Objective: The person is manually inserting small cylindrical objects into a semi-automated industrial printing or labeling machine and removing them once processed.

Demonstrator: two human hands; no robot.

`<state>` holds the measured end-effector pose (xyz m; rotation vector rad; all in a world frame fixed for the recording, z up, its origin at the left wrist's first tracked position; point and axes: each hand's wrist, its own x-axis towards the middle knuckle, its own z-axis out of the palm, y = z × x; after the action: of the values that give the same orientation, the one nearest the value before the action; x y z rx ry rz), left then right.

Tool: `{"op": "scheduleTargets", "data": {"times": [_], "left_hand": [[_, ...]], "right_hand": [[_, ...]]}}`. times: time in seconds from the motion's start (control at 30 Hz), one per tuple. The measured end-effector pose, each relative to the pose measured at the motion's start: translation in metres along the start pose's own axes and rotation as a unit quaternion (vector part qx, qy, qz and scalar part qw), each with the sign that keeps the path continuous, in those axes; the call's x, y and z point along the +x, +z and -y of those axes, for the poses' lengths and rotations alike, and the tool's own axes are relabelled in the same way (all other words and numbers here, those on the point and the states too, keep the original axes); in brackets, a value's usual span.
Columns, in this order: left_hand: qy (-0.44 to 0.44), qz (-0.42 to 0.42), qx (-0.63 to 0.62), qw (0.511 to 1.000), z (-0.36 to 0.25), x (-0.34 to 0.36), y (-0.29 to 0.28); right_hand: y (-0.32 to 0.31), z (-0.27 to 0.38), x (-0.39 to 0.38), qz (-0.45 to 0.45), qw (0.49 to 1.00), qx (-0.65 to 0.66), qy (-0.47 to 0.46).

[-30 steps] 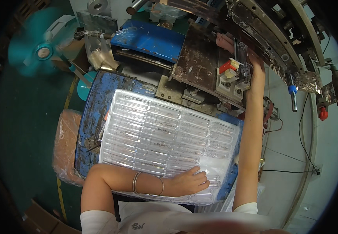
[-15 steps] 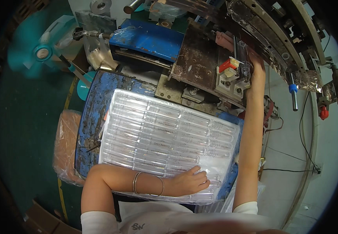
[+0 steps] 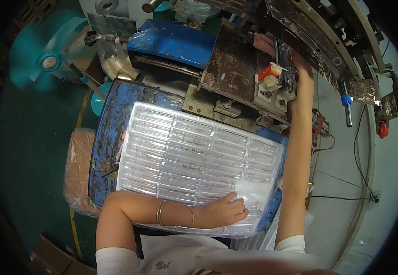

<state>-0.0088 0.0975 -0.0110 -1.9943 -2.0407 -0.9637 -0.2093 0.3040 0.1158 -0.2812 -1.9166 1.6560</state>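
Note:
A large clear plastic tray (image 3: 194, 156) holding rows of transparent tubes lies on a worn blue table (image 3: 109, 128). My left hand (image 3: 228, 211) rests on the tray's near right corner, fingers curled over the tubes there; two thin bangles circle the wrist. My right arm stretches far forward, and my right hand (image 3: 303, 72) sits at a rusty machine (image 3: 240, 68), next to a clear tube (image 3: 287, 64) standing by a red and white fixture (image 3: 268, 75). Whether the fingers hold that tube is hidden.
A blue metal cover (image 3: 176, 43) lies behind the table. A teal fan (image 3: 47, 62) stands at the far left. A plastic-wrapped orange bundle (image 3: 77, 169) sits left of the table. A curved machine rail (image 3: 345, 50) with foil, a blue knob and cables runs along the right.

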Motion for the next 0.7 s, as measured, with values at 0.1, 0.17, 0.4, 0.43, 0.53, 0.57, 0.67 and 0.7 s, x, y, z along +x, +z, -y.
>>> {"op": "scheduleTargets", "data": {"times": [0.1,0.17,0.4,0.43,0.53,0.57,0.67,0.7], "left_hand": [[-0.001,-0.001,-0.003,1.0,-0.0003,-0.0001,0.0027],[-0.004,-0.001,-0.004,1.0,-0.001,0.0001,0.0026],[-0.013,-0.002,-0.003,1.0,-0.0005,0.0013,0.0025],[-0.014,-0.006,0.003,1.0,-0.0004,0.0013,0.0026],[-0.012,-0.005,0.0,1.0,0.0004,0.0024,0.0016],[-0.011,-0.005,-0.001,1.0,0.0004,0.0025,0.0019],[-0.015,-0.004,-0.007,1.0,0.0004,0.0005,0.0017],[-0.014,0.003,-0.003,1.0,0.0002,0.0002,0.0005]], "right_hand": [[-0.0015,-0.0003,0.0017,0.009,1.0,-0.001,0.006],[-0.0027,-0.0013,0.0026,0.022,1.0,0.004,0.006],[-0.0008,-0.0029,0.0017,-0.012,1.0,0.007,0.014],[-0.002,-0.0051,0.0033,-0.011,1.0,0.013,0.011],[-0.0044,-0.0057,0.005,-0.008,1.0,0.016,0.006],[-0.0055,-0.0053,0.0053,-0.009,1.0,0.016,0.006],[-0.0029,-0.0037,0.004,-0.005,0.999,0.029,0.023],[-0.0011,-0.0019,0.0021,-0.007,0.999,0.024,0.024]]}}
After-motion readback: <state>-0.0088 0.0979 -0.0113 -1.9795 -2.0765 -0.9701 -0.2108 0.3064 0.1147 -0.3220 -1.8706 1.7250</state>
